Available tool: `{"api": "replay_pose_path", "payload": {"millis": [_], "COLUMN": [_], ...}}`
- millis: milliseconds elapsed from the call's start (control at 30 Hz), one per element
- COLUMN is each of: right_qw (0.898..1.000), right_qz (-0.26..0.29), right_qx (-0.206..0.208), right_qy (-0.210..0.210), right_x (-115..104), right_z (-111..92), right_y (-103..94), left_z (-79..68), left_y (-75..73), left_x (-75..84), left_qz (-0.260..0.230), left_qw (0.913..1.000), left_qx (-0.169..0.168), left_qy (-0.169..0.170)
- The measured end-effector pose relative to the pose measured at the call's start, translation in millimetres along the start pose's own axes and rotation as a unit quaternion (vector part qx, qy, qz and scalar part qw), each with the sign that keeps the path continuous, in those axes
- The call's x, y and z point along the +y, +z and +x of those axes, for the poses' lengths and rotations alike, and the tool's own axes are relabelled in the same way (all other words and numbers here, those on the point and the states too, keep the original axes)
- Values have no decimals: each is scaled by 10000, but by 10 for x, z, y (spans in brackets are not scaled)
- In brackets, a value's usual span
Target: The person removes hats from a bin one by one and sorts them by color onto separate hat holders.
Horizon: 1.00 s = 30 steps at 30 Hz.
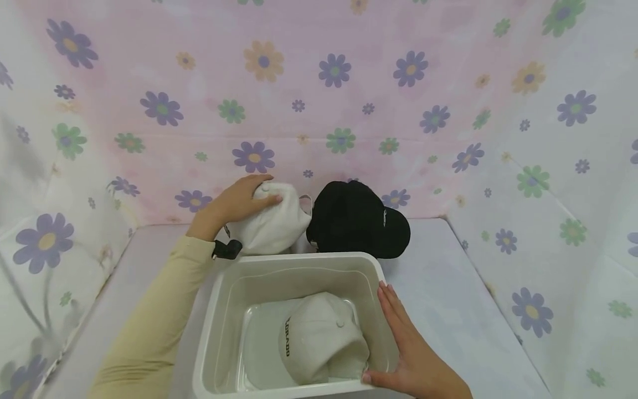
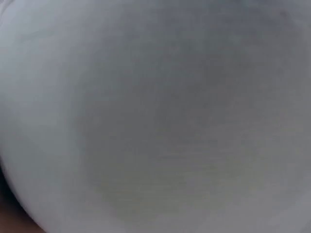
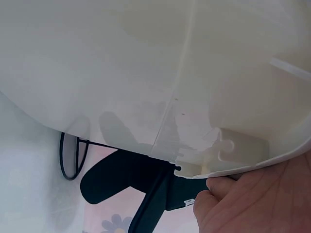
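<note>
At the back of the table my left hand point(image 1: 244, 199) grips the crown of a white cap point(image 1: 276, 221), thumb on one side and fingers over the other. Pale, blurred cloth point(image 2: 160, 116) fills the left wrist view. In front stands an off-white plastic bin point(image 1: 226, 266), with a cream cap point(image 1: 324, 332) lying crown up inside it, dark lettering on its front. My right hand point(image 1: 413, 349) holds the bin's right near corner, fingers along the outer side and thumb at the near rim. The right wrist view shows its fingers point(image 3: 221, 187) hooked under the rim.
A black cap point(image 1: 349, 219) lies beside the white one, behind the bin, its brim to the right. Flowered cloth point(image 1: 299, 88) walls the back and sides. A dark, flat-armed object point(image 3: 126, 174) shows past the bin in the right wrist view.
</note>
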State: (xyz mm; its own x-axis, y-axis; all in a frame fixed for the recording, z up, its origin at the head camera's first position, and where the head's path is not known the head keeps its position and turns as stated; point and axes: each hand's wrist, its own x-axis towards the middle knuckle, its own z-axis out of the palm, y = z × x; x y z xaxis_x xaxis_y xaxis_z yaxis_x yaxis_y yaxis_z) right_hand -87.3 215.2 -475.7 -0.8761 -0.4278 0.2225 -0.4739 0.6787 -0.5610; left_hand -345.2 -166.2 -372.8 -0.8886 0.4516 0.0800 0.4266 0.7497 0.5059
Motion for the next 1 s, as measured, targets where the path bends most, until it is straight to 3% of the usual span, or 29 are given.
{"api": "replay_pose_path", "payload": {"millis": [300,433,600,733,833,900,1000], "right_qw": [10000,9999,9998,9987,9957,9923,9846], "right_qz": [-73,-139,-140,-385,-731,-957,-1036], "right_qx": [32,-46,-137,-291,-514,-756,-1399], "right_qy": [-9,32,-19,-181,-226,-203,181], "right_x": [15,-4,-14,-24,-53,-100,-237], "right_z": [-24,-38,-54,-52,-44,-18,92], "right_y": [4,-17,-68,-96,-150,-224,-429], "left_z": [-282,-507,-812,-1029,-1118,-1146,-1177], "left_y": [-42,-36,73,191,254,299,392], "left_x": [-37,-108,-315,-511,-601,-642,-689], "left_qz": [-720,-1093,-1484,-2072,-2567,-2884,-3400], "left_qw": [9963,9915,9808,9638,9461,9344,9154], "left_qx": [472,660,1146,1375,1537,1521,1286], "left_qy": [-34,-268,-527,-958,-1239,-1434,-1726]}}
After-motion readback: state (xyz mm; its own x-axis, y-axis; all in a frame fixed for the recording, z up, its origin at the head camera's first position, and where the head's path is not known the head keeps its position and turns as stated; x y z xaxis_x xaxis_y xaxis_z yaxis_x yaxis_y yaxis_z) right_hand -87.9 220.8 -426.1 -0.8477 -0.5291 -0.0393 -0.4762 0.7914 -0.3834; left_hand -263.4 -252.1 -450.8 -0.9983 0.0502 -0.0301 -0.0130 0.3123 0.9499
